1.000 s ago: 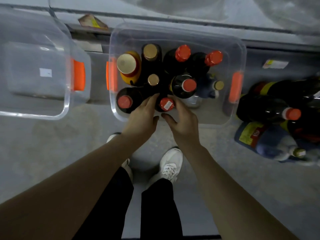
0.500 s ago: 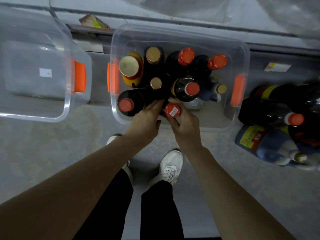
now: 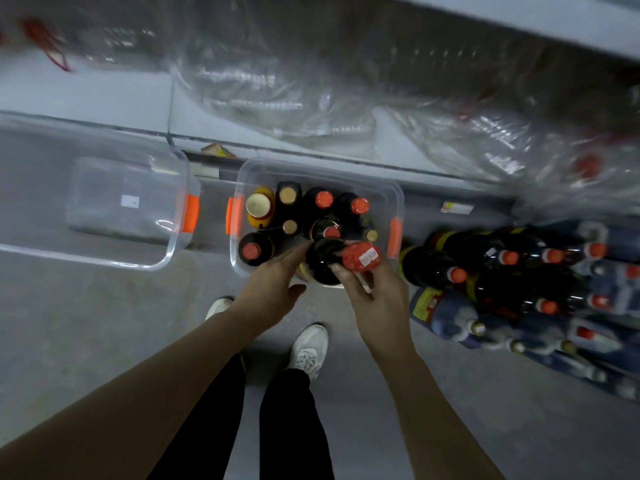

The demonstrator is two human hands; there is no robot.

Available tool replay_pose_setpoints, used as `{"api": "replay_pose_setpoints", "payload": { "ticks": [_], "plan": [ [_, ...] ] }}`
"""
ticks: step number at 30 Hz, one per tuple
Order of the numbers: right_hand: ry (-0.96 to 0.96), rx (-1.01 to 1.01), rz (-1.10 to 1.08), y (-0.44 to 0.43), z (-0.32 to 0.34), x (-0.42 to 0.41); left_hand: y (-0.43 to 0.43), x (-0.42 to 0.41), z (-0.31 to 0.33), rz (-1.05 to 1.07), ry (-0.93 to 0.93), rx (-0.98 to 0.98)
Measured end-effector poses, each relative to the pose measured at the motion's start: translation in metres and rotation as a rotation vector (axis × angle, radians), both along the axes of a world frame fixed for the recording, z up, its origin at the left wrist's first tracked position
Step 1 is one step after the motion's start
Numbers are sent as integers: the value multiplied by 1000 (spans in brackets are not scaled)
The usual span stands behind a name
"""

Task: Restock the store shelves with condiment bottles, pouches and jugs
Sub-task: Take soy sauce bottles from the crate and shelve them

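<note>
Grey concrete floor (image 3: 104,341) fills the lower view, and a low shelf (image 3: 104,98) crosses the top at twelve o'clock, loaded with blurred plastic-wrapped packs (image 3: 277,91). At nine o'clock an empty clear bin (image 3: 86,259) with an orange handle (image 3: 190,213) sits on the floor against the shelf. Just beside it, toward three o'clock, stands a second clear bin (image 3: 232,251) holding upright bottles: a yellow jar (image 3: 259,205) with a pale lid at its ten o'clock corner, gold-capped bottles (image 3: 288,195) next to that, and red-capped bottles (image 3: 323,199) further right. The left hand (image 3: 268,292) reaches over the bin's near rim with fingers straight and spread, holding nothing, its tips at the side of a dark bottle (image 3: 325,258); I cannot tell whether they touch it. That bottle is over the bin's six o'clock edge, tilted, its red cap (image 3: 360,257) with a white sticker pointing toward three o'clock. The right hand (image 3: 377,303) grips it, fingers curled round the neck just under the cap. Two white shoes (image 3: 308,344) stand on the floor below the hands at six o'clock. At three o'clock, shrink-wrapped bundles of bottles (image 3: 519,271) lie on the floor, caps toward the viewer.
</note>
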State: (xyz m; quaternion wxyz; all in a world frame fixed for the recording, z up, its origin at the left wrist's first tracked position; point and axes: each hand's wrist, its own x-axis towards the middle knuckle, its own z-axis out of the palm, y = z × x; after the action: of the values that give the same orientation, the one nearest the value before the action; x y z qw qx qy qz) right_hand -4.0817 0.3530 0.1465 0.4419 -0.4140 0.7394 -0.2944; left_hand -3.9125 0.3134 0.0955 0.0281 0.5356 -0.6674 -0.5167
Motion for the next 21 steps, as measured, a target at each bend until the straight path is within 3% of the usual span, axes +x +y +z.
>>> {"api": "replay_pose_setpoints", "payload": {
  "ticks": [21],
  "plan": [
    [2, -560, -46, -70, 464, -2, -16, 2, 388, 129, 483, -179]
  ]
}}
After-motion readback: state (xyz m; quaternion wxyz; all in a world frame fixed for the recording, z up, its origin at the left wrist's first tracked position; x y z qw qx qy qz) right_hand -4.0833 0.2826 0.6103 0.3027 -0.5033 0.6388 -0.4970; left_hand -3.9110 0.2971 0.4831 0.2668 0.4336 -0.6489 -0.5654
